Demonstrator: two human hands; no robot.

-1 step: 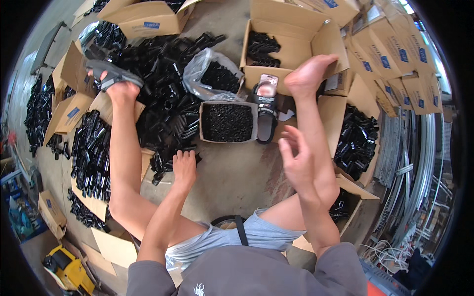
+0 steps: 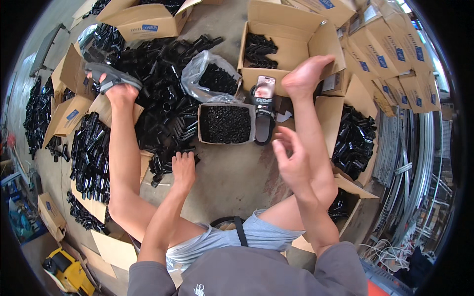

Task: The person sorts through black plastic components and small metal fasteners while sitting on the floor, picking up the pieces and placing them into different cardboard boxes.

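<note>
My left hand (image 2: 183, 168) reaches down to the near edge of a heap of black plastic parts (image 2: 163, 79). Its fingers are curled over, and a dark end of a black plastic part (image 2: 197, 159) sticks out at their right side. Most of that part is hidden under the hand. My right hand (image 2: 291, 152) hovers by my right shin, fingers bent and apart, with nothing visible in it. Ahead, between the hands, a small open carton (image 2: 199, 129) is filled with small black pieces. Behind it, a clear plastic bag (image 2: 191, 79) holds more small black pieces.
A phone (image 2: 264, 87) lies on a black slide sandal (image 2: 263, 129) beside the carton. A large open box (image 2: 276, 32) stands behind. More open boxes with black parts (image 2: 353, 143) flank both legs. Stacked cartons (image 2: 390, 54) and metal profiles (image 2: 412, 167) stand at right.
My right hand has shifted slightly to the left. The left hand stays at the heap's edge. The whole view has moved by a small amount.
</note>
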